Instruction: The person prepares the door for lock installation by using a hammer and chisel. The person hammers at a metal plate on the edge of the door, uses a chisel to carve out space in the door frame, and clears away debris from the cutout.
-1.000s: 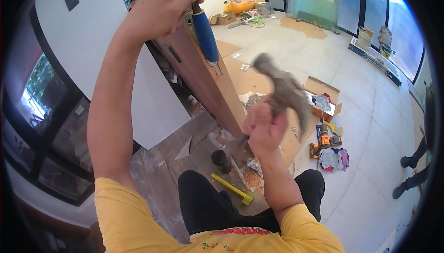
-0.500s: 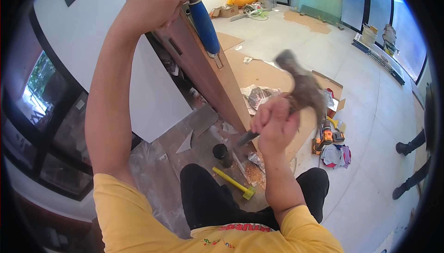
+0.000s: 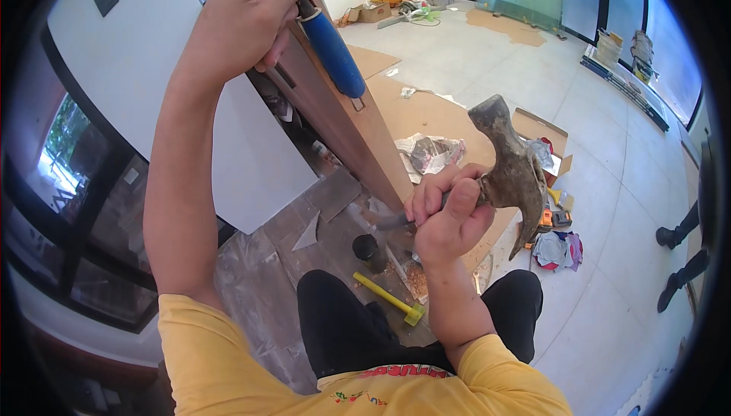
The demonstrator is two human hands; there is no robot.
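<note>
The left hand's (image 3: pixel 242 26) fingers wrap the dark shaft of the blue-handled tool (image 3: pixel 333 57), whose lower end appears right by a small rectangular outline (image 3: pixel 359 104) on the wooden panel's (image 3: pixel 384 159) narrow edge; whether it touches cannot be told. The right hand's (image 3: pixel 451 216) fingers clasp the hammer (image 3: pixel 509 163) close under its head, apart from the panel. Good work probably wants the tool steady, short controlled taps, and left knuckles clear.
</note>
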